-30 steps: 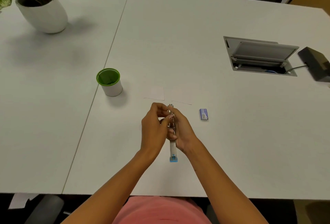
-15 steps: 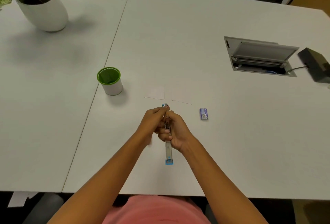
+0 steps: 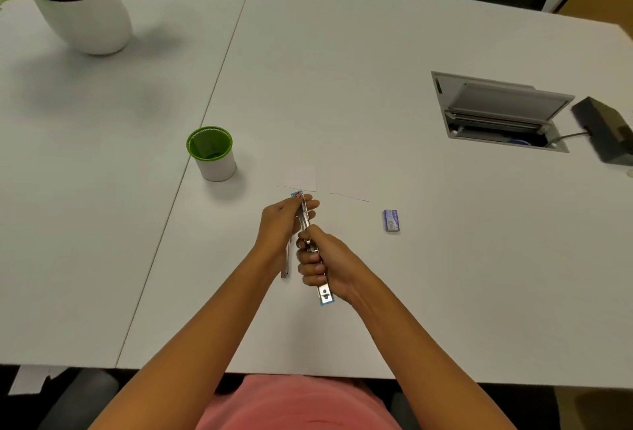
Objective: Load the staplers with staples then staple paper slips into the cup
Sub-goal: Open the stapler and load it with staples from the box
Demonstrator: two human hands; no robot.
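Observation:
I hold a long metal stapler (image 3: 324, 292) with blue end caps, swung open, above the table's near middle. My right hand (image 3: 323, 263) grips its lower arm, whose blue tip points toward me. My left hand (image 3: 282, 224) holds the far blue end (image 3: 296, 194); a second metal arm (image 3: 285, 267) hangs down beside my left wrist. A white cup with a green rim (image 3: 214, 155) stands to the left. Two white paper slips (image 3: 299, 177) (image 3: 349, 186) lie just beyond my hands. A small blue staple box (image 3: 391, 220) lies to the right.
A potted plant in a white pot (image 3: 84, 16) stands at the far left. An open cable hatch (image 3: 496, 114) is set into the table at the right, with a dark box (image 3: 606, 131) beside it. A seam (image 3: 212, 100) runs between two tabletops.
The stapler has been swung open: my left hand lifted its far end while a metal arm dropped beside my left wrist. My right hand slid lower on the other arm.

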